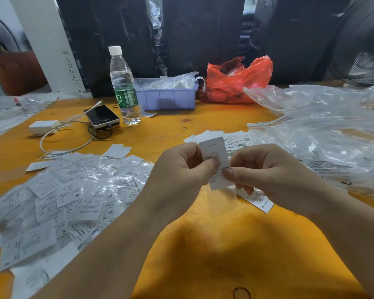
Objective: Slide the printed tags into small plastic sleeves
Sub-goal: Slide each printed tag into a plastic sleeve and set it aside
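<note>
A white printed tag [214, 150] stands upright between both hands over the yellow table [235, 244]. My left hand [177, 175] pinches its left side, and my right hand [266, 169] pinches its lower right edge. A clear plastic sleeve [221, 199] hangs below the tag, its open end around the tag's bottom. Sleeved tags [73, 197] lie heaped at the left. Loose bare tags [233, 137] lie behind the hands. One more tag [259, 202] lies under my right hand.
A water bottle [124, 87], a phone [102, 116] with charger cable, a purple tray [166, 98] and a red bag [238, 80] stand at the back. Crumpled clear plastic bags [324, 130] cover the right side. A fan [363, 50] stands far right.
</note>
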